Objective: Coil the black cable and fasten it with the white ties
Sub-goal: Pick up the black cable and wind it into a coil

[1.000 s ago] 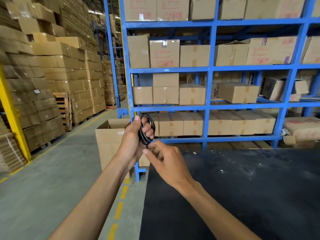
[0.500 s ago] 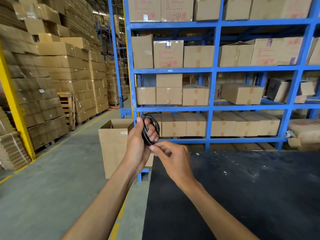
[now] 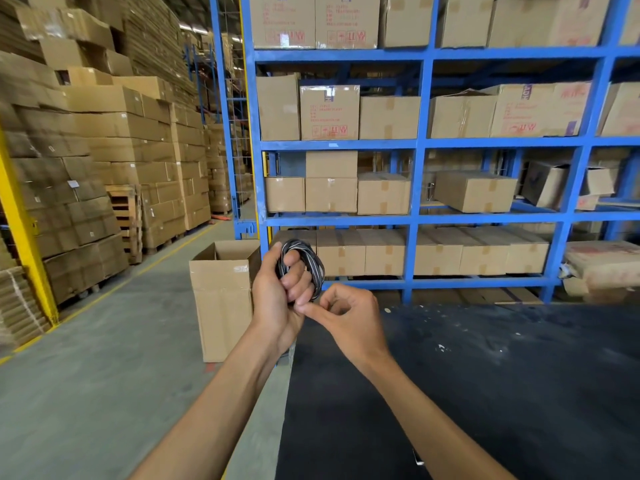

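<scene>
The black cable (image 3: pixel 311 263) is wound into a small coil around the fingers of my left hand (image 3: pixel 277 299), which grips it in the air above the near left corner of the dark table (image 3: pixel 485 375). My right hand (image 3: pixel 346 317) is just below and to the right of the coil, its fingers curled and its thumb and forefinger pinching at the coil's lower end. What they pinch is too small to make out. No white tie is visible.
An open cardboard box (image 3: pixel 225 289) stands on the concrete floor left of the table. Blue shelving (image 3: pixel 415 216) full of boxes rises behind the table. Stacked cartons on pallets (image 3: pixel 104 185) line the aisle at the left, beside a yellow post (image 3: pixel 20 220).
Both hands stay together at the coil and have drifted slightly right with the view. My right fingers have shifted a little at the coil's lower end.
</scene>
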`<state>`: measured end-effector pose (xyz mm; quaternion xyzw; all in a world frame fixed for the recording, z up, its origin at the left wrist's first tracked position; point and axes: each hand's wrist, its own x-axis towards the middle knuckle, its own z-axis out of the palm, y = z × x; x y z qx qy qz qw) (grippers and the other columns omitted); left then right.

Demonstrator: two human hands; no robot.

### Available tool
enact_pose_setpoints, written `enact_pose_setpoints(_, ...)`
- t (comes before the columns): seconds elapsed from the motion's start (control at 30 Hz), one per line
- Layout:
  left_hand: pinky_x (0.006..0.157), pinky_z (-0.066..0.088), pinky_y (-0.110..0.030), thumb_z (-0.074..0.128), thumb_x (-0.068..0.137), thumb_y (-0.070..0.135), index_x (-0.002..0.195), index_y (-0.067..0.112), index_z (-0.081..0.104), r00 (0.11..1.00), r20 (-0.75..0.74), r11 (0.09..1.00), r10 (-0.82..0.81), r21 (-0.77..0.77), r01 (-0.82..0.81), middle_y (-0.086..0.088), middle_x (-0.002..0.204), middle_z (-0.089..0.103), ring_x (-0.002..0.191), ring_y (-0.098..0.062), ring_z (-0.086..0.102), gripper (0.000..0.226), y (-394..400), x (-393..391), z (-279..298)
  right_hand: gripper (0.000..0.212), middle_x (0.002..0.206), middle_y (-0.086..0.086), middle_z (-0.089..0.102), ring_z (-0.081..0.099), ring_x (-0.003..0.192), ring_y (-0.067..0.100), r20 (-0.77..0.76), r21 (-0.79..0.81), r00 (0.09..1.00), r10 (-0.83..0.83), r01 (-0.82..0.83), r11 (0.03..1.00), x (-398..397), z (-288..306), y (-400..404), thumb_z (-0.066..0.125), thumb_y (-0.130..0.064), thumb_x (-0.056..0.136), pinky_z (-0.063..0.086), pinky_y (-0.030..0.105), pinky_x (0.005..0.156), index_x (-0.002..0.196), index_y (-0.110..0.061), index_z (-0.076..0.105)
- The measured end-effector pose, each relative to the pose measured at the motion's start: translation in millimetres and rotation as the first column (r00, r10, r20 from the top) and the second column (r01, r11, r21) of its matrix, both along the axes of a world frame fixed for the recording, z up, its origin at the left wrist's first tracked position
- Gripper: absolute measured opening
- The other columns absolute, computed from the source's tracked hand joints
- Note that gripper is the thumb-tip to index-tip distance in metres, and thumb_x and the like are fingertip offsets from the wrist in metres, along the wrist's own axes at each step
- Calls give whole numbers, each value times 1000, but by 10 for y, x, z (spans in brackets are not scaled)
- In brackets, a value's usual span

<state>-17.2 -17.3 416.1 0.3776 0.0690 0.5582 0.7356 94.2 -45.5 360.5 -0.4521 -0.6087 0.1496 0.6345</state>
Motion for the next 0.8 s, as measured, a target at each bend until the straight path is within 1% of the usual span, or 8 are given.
enact_pose_setpoints(0.07, 31, 12, -20, 37, 100, 32, 57, 19, 47, 995, -21, 995, -99, -11, 99, 10, 38, 23, 33, -7, 10, 46, -10, 19, -5, 39, 55, 13, 55, 45, 52, 16, 37, -72, 988, 153, -150, 986, 175, 37, -31, 83, -43, 69, 40, 33, 50, 61, -12, 59)
enact_pose_setpoints(0.13, 32, 13, -20, 38, 97, 32, 55, 19, 48, 982, -104, 987, -159, 10, 161, 10, 38, 20, 37, -10, 7, 45, -11, 9, 9, 33, 60, 5, 59, 53, 54, 13, 36, -133, 967, 250, -244, 961, 397, 100, -82, 82, -42, 72, 45, 30, 47, 66, -15, 63)
enact_pose_setpoints(0.23, 32, 12, -20, 46, 87, 33, 52, 20, 48, 956, -193, 974, -219, 21, 227, 10, 37, 22, 37, -10, 7, 37, -8, -16, 20, 25, 79, 2, 70, 62, 66, 15, -61, -119, 969, 238, -244, 962, 667, 250, -161, 78, -48, 78, 54, 30, 50, 84, -25, 69)
enact_pose_setpoints(0.33, 28, 14, -19, 47, 84, 34, 50, 21, 47, 931, -279, 968, -233, 22, 249, 11, 38, 19, 36, -10, 7, 36, -31, 68, -10, 55, 112, 0, 75, 70, 94, 14, -128, -145, 946, 297, -314, 938, 756, 395, -175, 72, -54, 78, 62, 34, 72, 124, -26, 62)
enact_pose_setpoints(0.4, 27, 16, -18, 45, 89, 35, 49, 22, 45, 915, -344, 972, -209, 29, 233, 11, 36, 22, 31, -7, 10, 42, -41, 169, -32, 65, 120, -3, 73, 67, 113, 13, -83, -193, 934, 347, -357, 914, 749, 441, -186, 72, -53, 80, 58, 35, 90, 135, -24, 55)
enact_pose_setpoints(0.53, 26, 16, -17, 41, 97, 45, 45, 22, 42, 880, -462, 991, -107, 21, 131, 11, 37, 22, 26, -4, 18, 56, -27, 339, -14, 54, 116, 10, 70, 66, 113, 18, -101, -178, 939, 327, -341, 923, 828, 441, -226, 79, -42, 79, 53, 39, 98, 128, -26, 63)
enact_pose_setpoints(0.7, 29, 14, -17, 44, 96, 47, 42, 23, 39, 814, -578, 997, 57, 72, -18, 10, 38, 19, 29, -6, 15, 59, -1, 509, -8, 34, 110, -3, 76, 72, 102, 14, -19, -176, 948, 319, -317, 932, 940, 409, -246, 77, -27, 82, 56, 30, 95, 115, -28, 72)
enact_pose_setpoints(0.8, 32, 15, -18, 45, 95, 47, 40, 24, 39, 754, -629, 982, 186, 141, -125, 10, 39, 20, 33, -9, 14, 60, 26, 638, -14, 25, 108, -8, 77, 71, 103, 9, -29, -171, 958, 287, -287, 942, 993, 417, -227, 73, -18, 87, 56, 26, 94, 110, -26, 74)
